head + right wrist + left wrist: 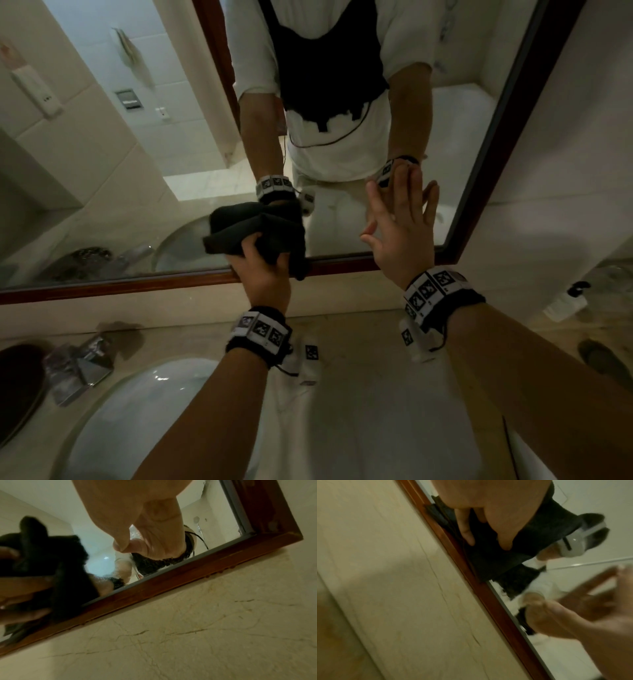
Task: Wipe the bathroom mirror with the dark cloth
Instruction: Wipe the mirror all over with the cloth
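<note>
A pale marble counter (370, 383) with a white basin (161, 404) runs under the wood-framed bathroom mirror (445, 137), whose brown lower rail crosses the head view from left to right. The left hand (260, 270) is raised at that lower rail, fingers curled round the bunched dark cloth (263, 229), which sits above and ahead of the knuckles, against the glass at the bottom edge of the mirror. A fold of the cloth hangs down over the rail, to the right of the hand. In the left wrist view two fingertips (469, 539) press into the cloth right beside the frame. The right hand (400, 229) holds nothing: its fingers are straight and spread, palm toward the glass near the mirror's lower right corner, well to the right of the cloth and apart from it. Whether the palm touches the glass cannot be told.
</note>
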Tool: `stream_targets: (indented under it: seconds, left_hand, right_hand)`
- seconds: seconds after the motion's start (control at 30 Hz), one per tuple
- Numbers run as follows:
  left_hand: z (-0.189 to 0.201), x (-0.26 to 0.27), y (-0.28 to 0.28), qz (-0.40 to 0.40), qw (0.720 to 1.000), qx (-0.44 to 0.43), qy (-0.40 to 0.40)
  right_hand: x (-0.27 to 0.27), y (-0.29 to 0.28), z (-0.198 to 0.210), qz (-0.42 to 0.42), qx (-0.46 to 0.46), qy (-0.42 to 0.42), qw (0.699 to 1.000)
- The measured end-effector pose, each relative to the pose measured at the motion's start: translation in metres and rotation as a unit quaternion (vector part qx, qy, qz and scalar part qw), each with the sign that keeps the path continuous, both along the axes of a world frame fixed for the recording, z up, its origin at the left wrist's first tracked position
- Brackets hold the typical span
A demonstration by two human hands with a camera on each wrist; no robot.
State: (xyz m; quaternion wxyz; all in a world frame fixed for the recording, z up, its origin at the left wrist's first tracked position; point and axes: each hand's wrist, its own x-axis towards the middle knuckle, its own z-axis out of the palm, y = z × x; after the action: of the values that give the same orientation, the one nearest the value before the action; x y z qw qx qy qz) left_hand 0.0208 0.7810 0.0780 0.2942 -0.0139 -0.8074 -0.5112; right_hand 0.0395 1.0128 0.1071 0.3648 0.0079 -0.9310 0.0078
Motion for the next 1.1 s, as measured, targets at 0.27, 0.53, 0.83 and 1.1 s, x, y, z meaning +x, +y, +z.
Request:
stream_targets:
  seconds: [0.27,0.53,0.83,1.1]
  left_hand:
    - [-0.007,0.011,0.057,-0.09,0.991,-0.088,0.053]
    - [-0.007,0.001,0.021,-0.051,0.996,-0.057,0.049]
    - [-0.001,-0.012,-0.067,0.035,0.998,-0.043,-0.039]
    - [-0.002,-0.007,-0.058,0.03,0.999,0.014,-0.035]
  right_hand:
    - [0.0,0.001,0.0,-0.012,0.02,-0.011,1.0]
    - [0.0,0.004,-0.002,0.0,0.021,-0.013,1.0]
    - [0.0,0.003,-0.003,0.009,0.009,-0.012,1.0]
    - [0.001,0.003,-0.002,0.018,-0.001,-0.008,1.0]
